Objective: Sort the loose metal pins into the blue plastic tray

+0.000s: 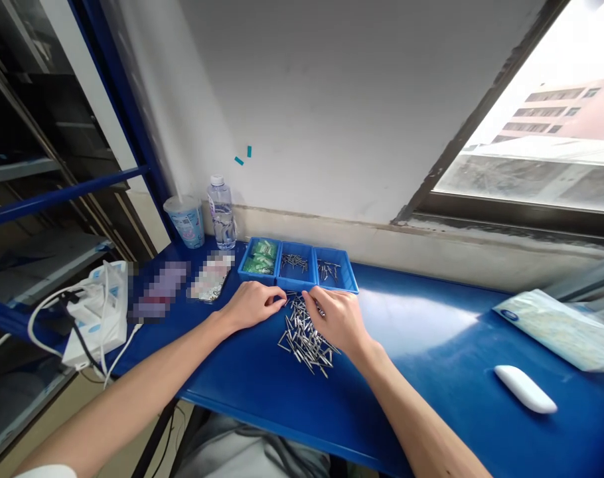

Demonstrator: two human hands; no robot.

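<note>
1. Metal pins [306, 342] lie heaped on the blue table [242, 372] — blue bins [332, 254] at twelve o'clock.
2. Left hand [255, 305], ten o'clock: fingertips close, grip unclear.
3. Right hand [339, 317], two o'clock — cannot tell fingers' state.

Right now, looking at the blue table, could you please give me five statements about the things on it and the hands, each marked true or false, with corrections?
1. The person's right hand is at the pile of slender silver-coloured metal pieces. True.

2. The small green packets lie in the rightmost of the three blue plastic trays. False: the green packets lie in the leftmost tray.

3. The clear plastic bottle with a white cap lies on its side. False: the bottle stands upright.

4. A smooth, white, elongated object lies on the right part of the blue table. True.

5. The person's left hand touches the bottle. False: the left hand is near the trays, apart from the bottle.
</note>
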